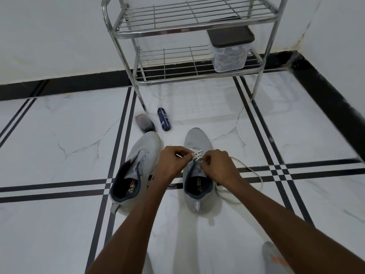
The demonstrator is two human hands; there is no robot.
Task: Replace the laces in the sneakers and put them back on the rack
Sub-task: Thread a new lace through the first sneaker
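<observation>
Pinching the flat white lace [197, 153], both hands' [170, 165] [219, 165] grips work over the right grey knit sneaker [198, 175].

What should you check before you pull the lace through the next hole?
1. Left hand pinches a lace end: ok, a white tip pokes out beside its fingers.
2. Right hand holds the white lace: ok.
3. Lower holes of the right sneaker laced: ok, crossings show near the toe.
4. Upper holes laced: not ok.
5. Loose lace free of knots: cannot tell, it loops over the floor on the right.
6. Left sneaker laced: not ok, no lace visible in it.
</observation>
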